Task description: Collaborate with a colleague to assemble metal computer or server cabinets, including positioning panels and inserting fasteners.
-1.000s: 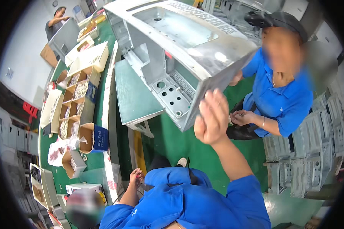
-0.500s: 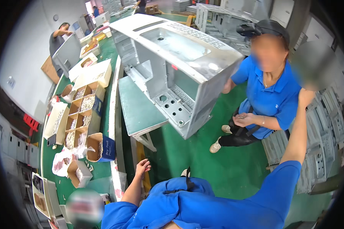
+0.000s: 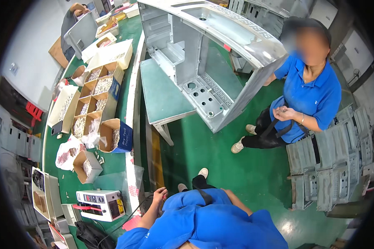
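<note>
My left hand (image 3: 159,195) is held low in front of me beside the edge of the green workbench (image 3: 129,174). Its fingers are curled together, and anything inside them is too small to make out. My right arm (image 3: 238,202) hangs bent at my side, and its hand is hidden behind my body. Ahead of me a large grey metal cabinet frame (image 3: 220,66), with round holes and slotted vents, rests tilted on a small green-topped table (image 3: 166,99). At its right side stands a co-worker in a blue shirt (image 3: 311,95), one hand near the frame.
On the workbench to my left are a divided cardboard box (image 3: 96,96) of small parts, a blue carton (image 3: 122,137), and a white boxy machine (image 3: 104,204). Stacked grey metal panels (image 3: 328,166) stand at the right. Another person (image 3: 72,29) handles a grey panel at the far left.
My right arm has come down from raised at the right to my side. The view has shifted, showing the white machine. The co-worker still stands beside the frame.
</note>
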A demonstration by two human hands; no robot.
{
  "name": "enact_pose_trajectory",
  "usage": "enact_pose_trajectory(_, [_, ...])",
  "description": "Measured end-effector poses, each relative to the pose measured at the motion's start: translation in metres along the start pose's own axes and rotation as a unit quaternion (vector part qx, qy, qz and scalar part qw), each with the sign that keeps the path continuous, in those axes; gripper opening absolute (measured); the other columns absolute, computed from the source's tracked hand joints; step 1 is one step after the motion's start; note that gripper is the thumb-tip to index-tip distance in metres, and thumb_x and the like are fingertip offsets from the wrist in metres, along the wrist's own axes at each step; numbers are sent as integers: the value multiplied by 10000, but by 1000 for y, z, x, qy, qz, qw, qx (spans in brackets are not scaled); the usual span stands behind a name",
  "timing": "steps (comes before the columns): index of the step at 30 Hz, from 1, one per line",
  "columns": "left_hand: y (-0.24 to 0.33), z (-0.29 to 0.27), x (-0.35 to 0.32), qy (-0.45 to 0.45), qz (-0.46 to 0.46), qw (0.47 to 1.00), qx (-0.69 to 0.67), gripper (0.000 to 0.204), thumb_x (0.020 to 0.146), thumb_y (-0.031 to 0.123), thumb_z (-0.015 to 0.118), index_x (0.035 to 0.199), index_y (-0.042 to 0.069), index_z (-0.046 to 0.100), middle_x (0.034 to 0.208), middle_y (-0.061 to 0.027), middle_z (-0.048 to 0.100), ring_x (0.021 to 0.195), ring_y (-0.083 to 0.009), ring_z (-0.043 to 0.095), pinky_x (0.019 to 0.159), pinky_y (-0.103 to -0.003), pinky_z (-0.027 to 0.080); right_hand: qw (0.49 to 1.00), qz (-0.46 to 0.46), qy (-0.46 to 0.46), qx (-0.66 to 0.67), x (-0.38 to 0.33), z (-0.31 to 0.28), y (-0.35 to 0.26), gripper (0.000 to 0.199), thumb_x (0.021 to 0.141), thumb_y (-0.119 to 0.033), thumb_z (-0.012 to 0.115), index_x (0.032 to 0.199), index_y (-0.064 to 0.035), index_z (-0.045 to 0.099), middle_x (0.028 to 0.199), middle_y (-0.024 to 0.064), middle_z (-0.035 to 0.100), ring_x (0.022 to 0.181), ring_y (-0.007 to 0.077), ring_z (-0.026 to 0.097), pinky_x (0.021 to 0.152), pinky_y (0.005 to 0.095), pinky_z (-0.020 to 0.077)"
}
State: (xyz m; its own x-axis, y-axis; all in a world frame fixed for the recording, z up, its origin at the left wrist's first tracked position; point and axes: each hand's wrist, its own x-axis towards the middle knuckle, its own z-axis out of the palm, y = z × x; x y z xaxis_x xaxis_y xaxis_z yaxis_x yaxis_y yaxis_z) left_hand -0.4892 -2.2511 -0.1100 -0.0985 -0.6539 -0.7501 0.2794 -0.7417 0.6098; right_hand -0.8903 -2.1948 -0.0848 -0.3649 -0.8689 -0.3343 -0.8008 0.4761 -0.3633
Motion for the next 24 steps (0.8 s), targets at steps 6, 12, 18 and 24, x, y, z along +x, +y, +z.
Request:
enact_pose_trajectory(6, [14, -7, 31, -10, 11, 1000, 18, 290, 771, 77, 576, 1038, -10, 503, 704, -57, 546, 490, -97, 479, 421, -220, 389, 895, 189, -188, 359, 26, -38, -9, 330, 809, -291, 474, 1050, -66, 491, 932, 63, 565, 761, 168, 555, 663, 299, 459])
enact_pose_trajectory(12, [70, 31, 15, -35, 102, 993, 46, 365, 787, 191, 570, 1088, 3, 484, 634, -15, 489, 494, -50, 420, 418, -174, 337, 963, 32, -202, 174, 9, 37, -21, 250, 804, -213, 488, 956, -29, 564, 890, 78, 590, 774, 172, 558, 680, 275, 447])
enact_pose_trajectory(18, [64, 31, -34, 34, 114, 992, 32, 315, 803, 192, 541, 1069, 28, 505, 809, -27, 571, 666, -90, 552, 571, -207, 454, 956, -75, -235, 157, 14, 11, -52, 275, 789, -196, 507, 954, 17, 559, 887, 139, 590, 851, 186, 542, 755, 286, 417])
enact_pose_trajectory(24, [80, 46, -31, 53, 130, 990, -14, 299, 802, 187, 550, 1062, 44, 513, 839, -29, 566, 699, -92, 548, 593, -223, 460, 966, -12, -242, 93, 103, 66, 58, 304, 794, -218, 458, 919, 27, 587, 948, 146, 585, 881, 242, 543, 810, 304, 392])
